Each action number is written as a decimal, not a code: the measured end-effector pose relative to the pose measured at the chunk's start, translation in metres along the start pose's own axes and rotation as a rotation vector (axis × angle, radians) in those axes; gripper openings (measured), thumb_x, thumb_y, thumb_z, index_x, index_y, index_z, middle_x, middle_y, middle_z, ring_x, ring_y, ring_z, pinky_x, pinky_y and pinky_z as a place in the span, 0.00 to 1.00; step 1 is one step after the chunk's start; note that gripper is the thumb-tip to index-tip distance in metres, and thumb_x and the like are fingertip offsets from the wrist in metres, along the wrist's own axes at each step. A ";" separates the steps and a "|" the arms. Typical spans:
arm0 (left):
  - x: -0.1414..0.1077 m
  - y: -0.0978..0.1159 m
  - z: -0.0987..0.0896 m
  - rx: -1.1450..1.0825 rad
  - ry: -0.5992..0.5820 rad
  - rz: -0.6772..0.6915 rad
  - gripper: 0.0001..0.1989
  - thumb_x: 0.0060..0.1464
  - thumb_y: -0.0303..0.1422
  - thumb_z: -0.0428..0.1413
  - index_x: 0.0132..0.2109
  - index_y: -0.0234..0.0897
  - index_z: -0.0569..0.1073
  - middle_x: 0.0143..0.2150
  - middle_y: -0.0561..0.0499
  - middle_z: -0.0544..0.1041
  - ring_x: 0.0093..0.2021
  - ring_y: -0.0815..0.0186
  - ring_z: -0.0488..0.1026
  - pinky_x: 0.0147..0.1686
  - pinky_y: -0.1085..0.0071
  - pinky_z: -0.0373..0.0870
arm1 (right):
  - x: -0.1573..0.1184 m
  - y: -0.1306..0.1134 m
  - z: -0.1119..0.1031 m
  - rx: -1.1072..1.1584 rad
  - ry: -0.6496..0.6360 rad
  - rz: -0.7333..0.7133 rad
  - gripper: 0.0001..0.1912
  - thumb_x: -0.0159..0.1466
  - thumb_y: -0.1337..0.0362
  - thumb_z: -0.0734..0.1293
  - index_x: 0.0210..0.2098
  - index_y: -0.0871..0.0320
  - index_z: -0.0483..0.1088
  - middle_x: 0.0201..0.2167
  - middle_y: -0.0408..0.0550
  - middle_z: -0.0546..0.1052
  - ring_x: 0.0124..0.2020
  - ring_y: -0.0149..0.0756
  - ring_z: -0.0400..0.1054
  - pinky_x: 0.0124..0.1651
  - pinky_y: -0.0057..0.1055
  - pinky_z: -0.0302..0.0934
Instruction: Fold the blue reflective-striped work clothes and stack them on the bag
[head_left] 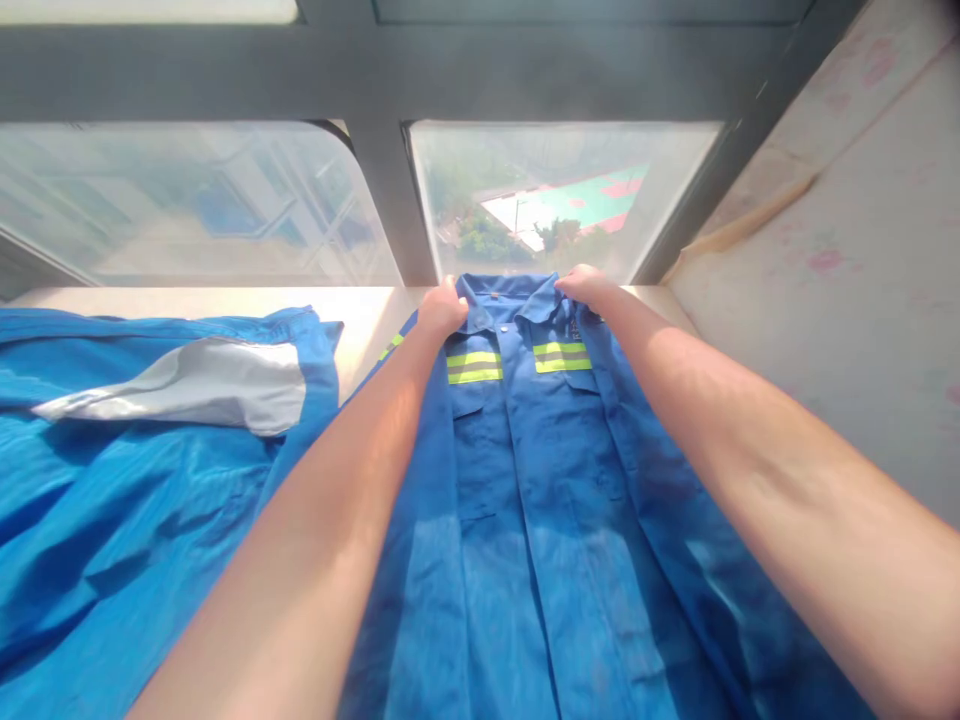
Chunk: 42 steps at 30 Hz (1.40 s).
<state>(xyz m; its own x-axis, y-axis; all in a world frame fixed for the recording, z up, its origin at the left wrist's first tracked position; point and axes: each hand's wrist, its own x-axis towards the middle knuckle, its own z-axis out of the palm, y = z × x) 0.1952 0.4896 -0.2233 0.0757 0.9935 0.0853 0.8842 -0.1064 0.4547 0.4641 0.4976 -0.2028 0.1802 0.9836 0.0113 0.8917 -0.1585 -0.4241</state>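
Note:
A blue work jacket (517, 460) with yellow-green and grey reflective strips lies front side up, its collar toward the window. My left hand (443, 306) pinches the jacket at the left side of the collar. At the collar's right side my right hand (581, 283) grips the cloth near the shoulder. Both arms reach forward over the jacket and cover parts of its sleeves. The lower end of the jacket runs out of view at the bottom.
Another blue garment (150, 500) with a light grey panel (225, 385) lies at the left. A grey window frame (390, 200) stands behind the pale sill (364, 335). On the right is a wall (840, 270) with flower-patterned covering, its edge peeling.

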 end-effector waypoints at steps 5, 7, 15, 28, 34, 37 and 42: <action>0.000 -0.007 0.018 0.042 0.020 0.026 0.23 0.60 0.29 0.53 0.62 0.32 0.67 0.61 0.37 0.72 0.63 0.50 0.66 0.63 0.59 0.59 | 0.010 0.004 0.022 0.211 0.097 -0.074 0.18 0.62 0.68 0.64 0.50 0.64 0.76 0.42 0.54 0.81 0.43 0.40 0.74 0.50 0.36 0.68; -0.006 -0.009 0.019 0.061 0.035 0.045 0.26 0.60 0.29 0.51 0.64 0.31 0.65 0.63 0.37 0.70 0.64 0.51 0.66 0.64 0.60 0.59 | 0.009 0.004 0.029 0.172 0.124 -0.120 0.18 0.62 0.68 0.64 0.51 0.62 0.76 0.46 0.54 0.80 0.47 0.41 0.73 0.54 0.38 0.66; -0.056 0.000 -0.005 0.175 0.029 0.182 0.26 0.59 0.29 0.51 0.64 0.29 0.66 0.65 0.35 0.67 0.66 0.50 0.64 0.65 0.56 0.60 | -0.034 0.012 0.022 -0.066 0.194 -0.200 0.22 0.63 0.70 0.62 0.56 0.65 0.73 0.54 0.63 0.75 0.56 0.52 0.68 0.60 0.47 0.61; -0.330 -0.021 -0.088 0.368 -0.053 0.141 0.24 0.60 0.35 0.53 0.62 0.38 0.71 0.65 0.34 0.69 0.61 0.43 0.69 0.58 0.52 0.68 | -0.328 0.111 0.005 0.100 0.143 -0.438 0.26 0.72 0.56 0.57 0.67 0.56 0.61 0.67 0.56 0.66 0.68 0.45 0.60 0.69 0.46 0.57; -0.462 -0.046 -0.073 0.318 0.013 0.305 0.23 0.64 0.36 0.50 0.63 0.36 0.72 0.67 0.40 0.69 0.65 0.47 0.66 0.62 0.50 0.66 | -0.439 0.148 0.015 -0.180 0.246 -0.429 0.23 0.70 0.63 0.58 0.63 0.58 0.67 0.65 0.58 0.68 0.67 0.52 0.60 0.65 0.52 0.61; -0.480 -0.050 -0.063 0.360 -0.001 0.324 0.27 0.64 0.37 0.51 0.68 0.38 0.67 0.72 0.41 0.61 0.70 0.45 0.59 0.65 0.46 0.59 | -0.458 0.142 0.017 -0.269 0.260 -0.375 0.23 0.69 0.65 0.58 0.62 0.59 0.67 0.65 0.58 0.68 0.68 0.53 0.59 0.63 0.50 0.61; -0.448 -0.057 -0.068 0.391 -0.060 0.329 0.28 0.66 0.39 0.50 0.70 0.40 0.64 0.73 0.42 0.59 0.72 0.45 0.55 0.68 0.44 0.53 | -0.450 0.117 0.018 -0.258 0.282 -0.297 0.26 0.69 0.66 0.57 0.65 0.59 0.66 0.64 0.59 0.69 0.66 0.52 0.61 0.65 0.50 0.58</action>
<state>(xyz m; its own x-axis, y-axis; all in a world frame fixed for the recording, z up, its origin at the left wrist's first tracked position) 0.0792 0.0483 -0.2269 0.3949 0.9119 0.1117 0.9146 -0.4017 0.0459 0.4799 0.0383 -0.2741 -0.0235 0.9333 0.3583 0.9891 0.0740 -0.1277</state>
